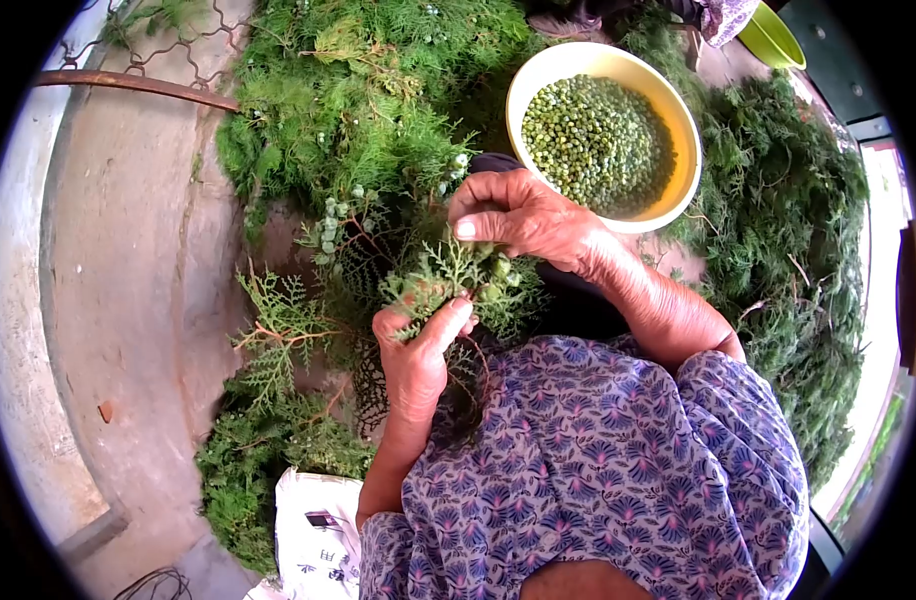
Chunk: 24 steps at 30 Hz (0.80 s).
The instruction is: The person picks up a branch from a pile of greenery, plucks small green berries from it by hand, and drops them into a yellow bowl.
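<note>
Between my two hands is a green conifer sprig (453, 270) bearing several round green cones. My left hand (416, 365) pinches it from below, with the thumb pressed on the stem. From above, my right hand (523, 222) has its thumb and index finger closed at the sprig's upper part; whether a cone lies between those fingertips is hidden. Beyond my right hand stands a yellow basin (686, 150) holding many small green cones (593, 135). Another branch with pale cones (330, 222) lies just left of the sprig.
Cut green branches (348, 100) are heaped ahead, with a darker pile (778, 240) on the right. A white sack (316, 540) lies at lower left. A rusty bar with wire mesh (138, 82) crosses the upper left. A green bowl (771, 38) is at upper right.
</note>
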{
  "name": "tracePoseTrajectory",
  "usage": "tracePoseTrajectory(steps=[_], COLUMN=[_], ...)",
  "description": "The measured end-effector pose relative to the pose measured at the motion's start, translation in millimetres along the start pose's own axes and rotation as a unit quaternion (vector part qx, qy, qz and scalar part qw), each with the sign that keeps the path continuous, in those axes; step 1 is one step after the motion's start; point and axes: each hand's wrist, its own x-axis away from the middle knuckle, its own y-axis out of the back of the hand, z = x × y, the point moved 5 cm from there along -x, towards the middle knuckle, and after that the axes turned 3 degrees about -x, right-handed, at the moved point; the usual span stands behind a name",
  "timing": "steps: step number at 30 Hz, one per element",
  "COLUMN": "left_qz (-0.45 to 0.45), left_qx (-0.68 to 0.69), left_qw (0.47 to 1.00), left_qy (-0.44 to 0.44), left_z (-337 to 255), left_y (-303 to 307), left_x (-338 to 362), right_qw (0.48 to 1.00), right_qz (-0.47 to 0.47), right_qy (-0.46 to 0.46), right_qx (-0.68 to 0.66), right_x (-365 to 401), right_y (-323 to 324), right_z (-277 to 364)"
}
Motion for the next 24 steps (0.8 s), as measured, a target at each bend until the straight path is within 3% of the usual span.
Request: tracePoseTrajectory(steps=[2,4,6,11,18,24], left_qz=[0.031,0.033,-0.007,-0.028,-0.052,-0.047], left_qx=[-0.02,-0.051,-0.004,-0.004,0.001,0.027], left_qw=[0.999,0.998,1.0,0.998,0.998,0.994], left_qy=[-0.014,-0.026,0.025,0.06,0.042,0.094], left_z=[-13.5,-18.4,-16.0,-8.1,-11.2,-3.0], left_y=[-6.8,-7.5,-5.2,-3.0,-9.8,-0.2], left_x=[-1.9,-2.6,-2.5,-6.9,-6.6,-5.5], right_qw=[1.0,0.998,0.997,0.999,0.997,1.0], right_qz=[-0.001,-0.033,0.004,0.044,0.069,0.012], right_qy=[-0.004,-0.046,-0.071,-0.018,0.003,0.007], right_qx=[0.03,-0.024,-0.033,-0.021,0.017,0.027], right_x=[4.7,9.2,7.9,5.9,6.5,7.8], right_y=[-4.1,-8.0,-5.5,-15.4,-20.8,-26.0], right_z=[9.4,13.8,6.1,7.6,4.1,2.6])
